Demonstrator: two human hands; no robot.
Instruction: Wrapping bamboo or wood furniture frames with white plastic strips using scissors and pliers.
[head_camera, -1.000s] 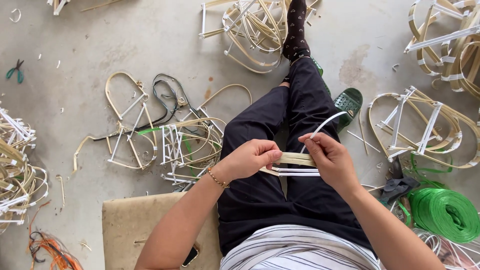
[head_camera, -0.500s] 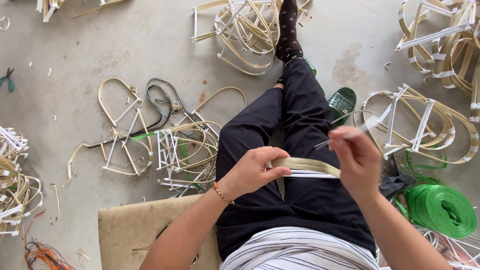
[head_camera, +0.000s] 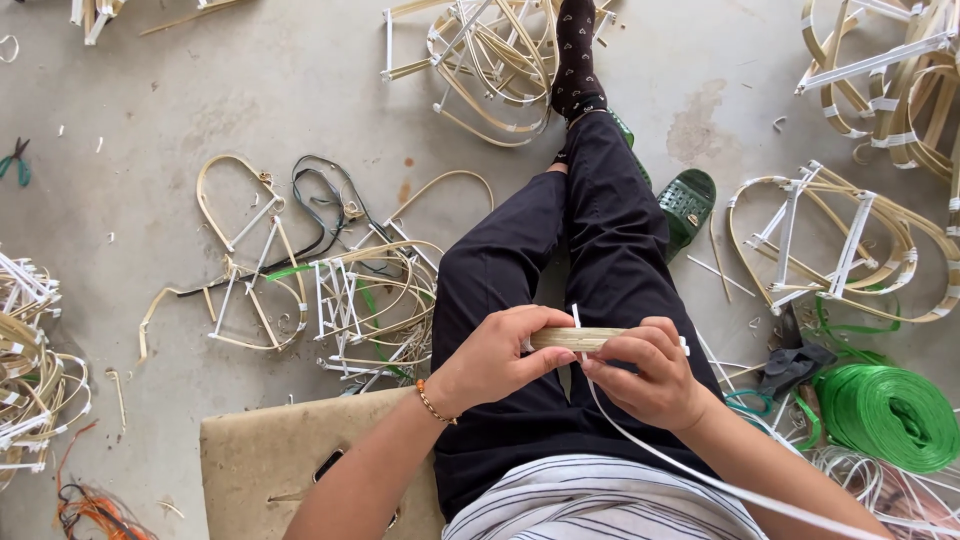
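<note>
- The left hand (head_camera: 500, 355) is closed around one end of a flat bundle of pale cane strips (head_camera: 570, 338), thumb on top and fingers curled beneath, holding it level above the lap.
- The right hand (head_camera: 650, 375) sits just beside it, touching the same bundle; its fingers pinch a white plastic strap (head_camera: 640, 445) where that strap meets the cane.
- From the right hand the strap trails down and away past the right forearm, slack and loose; a short white tail stands up between the two hands.
- Well off beyond the right hand lies a coil of green strap (head_camera: 885, 415), and near it a green sandal (head_camera: 688, 205) on the concrete floor (head_camera: 200, 90).
- Out past the left hand lie bent cane frames (head_camera: 370, 300) bound in white.
- Judged from this grip, the strips could slide out of line if the left hand loosens, since nothing else visibly binds them.
- The slack strap could go loose or twist at the wrap, because tension rests on the right fingertips alone.
- The long trailing end might snag on the clutter beside the right arm.
</note>
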